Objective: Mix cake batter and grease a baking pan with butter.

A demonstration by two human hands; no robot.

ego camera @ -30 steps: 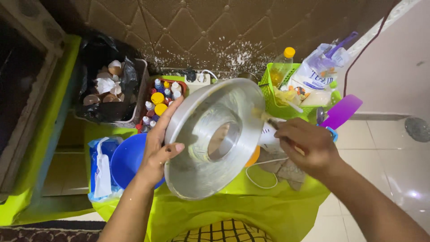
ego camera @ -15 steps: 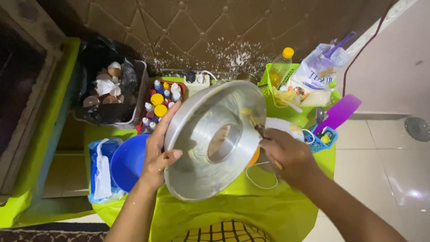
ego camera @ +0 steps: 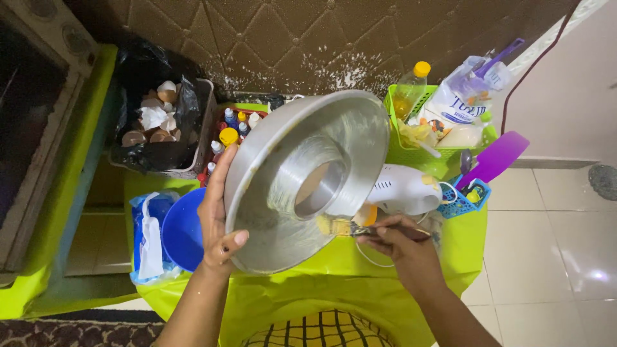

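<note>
My left hand (ego camera: 218, 218) grips the left rim of a round metal tube cake pan (ego camera: 302, 180), holding it tilted up on edge over the table, its inside and central tube facing me. My right hand (ego camera: 395, 241) holds a small pastry brush (ego camera: 347, 227) by its handle, its yellowish bristles touching the pan's lower right rim. A white electric hand mixer (ego camera: 405, 189) lies on the table just behind the right hand.
A lime-green cloth covers the table (ego camera: 334, 289). A blue bowl (ego camera: 183, 231) and a plastic bag sit left. A black-lined bin with eggshells (ego camera: 157, 122), small coloured bottles (ego camera: 228, 132), a green basket (ego camera: 443, 157) with an oil bottle and bags, and a purple spatula (ego camera: 495, 157) stand behind.
My right hand with the brush moved from inside the pan's right wall down to its lower right rim. The pan tipped slightly more upright in my left hand.
</note>
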